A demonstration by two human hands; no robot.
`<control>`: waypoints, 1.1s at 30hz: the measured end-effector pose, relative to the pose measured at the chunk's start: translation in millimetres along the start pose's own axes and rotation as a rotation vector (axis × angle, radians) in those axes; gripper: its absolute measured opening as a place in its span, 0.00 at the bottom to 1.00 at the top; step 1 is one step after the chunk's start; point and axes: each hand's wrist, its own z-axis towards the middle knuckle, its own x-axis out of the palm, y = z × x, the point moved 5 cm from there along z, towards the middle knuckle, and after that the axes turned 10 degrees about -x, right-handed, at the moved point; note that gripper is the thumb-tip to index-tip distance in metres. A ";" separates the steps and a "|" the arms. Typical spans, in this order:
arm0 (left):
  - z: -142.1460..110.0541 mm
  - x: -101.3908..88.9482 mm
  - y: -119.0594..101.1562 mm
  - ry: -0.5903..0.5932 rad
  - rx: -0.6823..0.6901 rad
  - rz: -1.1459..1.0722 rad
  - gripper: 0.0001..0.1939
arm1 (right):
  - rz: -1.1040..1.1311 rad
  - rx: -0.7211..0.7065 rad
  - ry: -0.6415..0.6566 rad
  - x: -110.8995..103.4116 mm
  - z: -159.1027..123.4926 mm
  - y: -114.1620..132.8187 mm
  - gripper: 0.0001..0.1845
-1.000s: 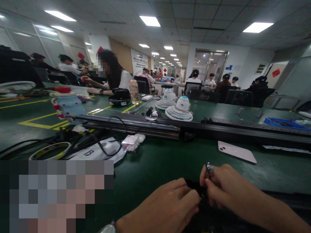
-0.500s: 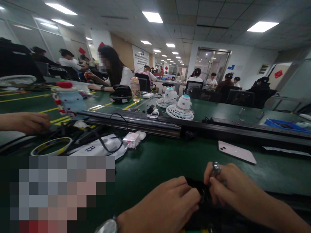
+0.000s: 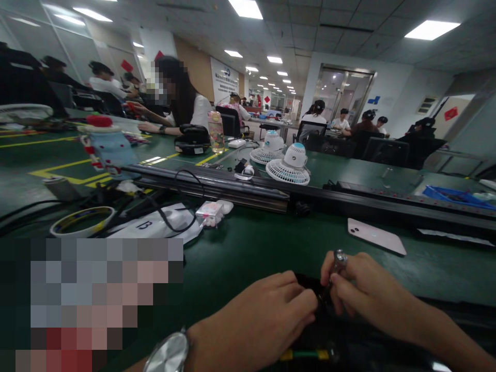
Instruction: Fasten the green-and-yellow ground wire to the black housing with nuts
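My left hand [image 3: 267,310], with a silver watch [image 3: 168,354] at its wrist, is closed with the fingers curled down at the edge of a black item [image 3: 325,336]. Close beside it, my right hand [image 3: 360,281] is closed in a pinch and wears a ring [image 3: 340,258]. A small dark thin piece shows between the two hands, too dim to name. The black item lies under and in front of both hands; its kind cannot be made out. Below my left fingers runs a green strip [image 3: 306,355] with yellow ends.
A pink phone [image 3: 375,236] lies beyond my right hand. Farther off are a long dark metal rail [image 3: 217,186], two white fans [image 3: 289,168], a roll of tape [image 3: 82,221], cables, a white charger [image 3: 211,213] and a blue bottle [image 3: 108,150]. A person sits across the table.
Another person's hand at the left edge has gone out of view. My hands stay close together, barely shifted; the green and yellow strip below them shows more.
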 end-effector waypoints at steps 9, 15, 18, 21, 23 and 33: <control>1.2 -3.2 -0.6 -0.024 0.011 -0.010 0.05 | -0.116 -0.008 0.005 -0.9 4.5 5.4 0.13; 2.0 -4.3 -1.1 -0.021 0.013 -0.023 0.04 | -0.139 0.027 0.007 -2.2 4.9 1.0 0.13; 1.9 -4.4 -1.0 -0.016 0.020 -0.023 0.04 | -0.165 0.011 0.020 -2.5 5.8 1.8 0.11; 1.2 -5.8 -1.0 -0.034 0.016 -0.023 0.04 | -0.199 -0.004 0.019 -3.5 3.7 4.5 0.10; 0.4 -6.3 -2.4 -0.039 0.020 -0.003 0.05 | -0.201 -0.008 0.019 -3.7 0.2 4.6 0.09; -3.9 -3.2 -8.2 -0.026 0.088 0.117 0.07 | -0.138 0.012 0.048 -1.1 -7.2 -3.4 0.12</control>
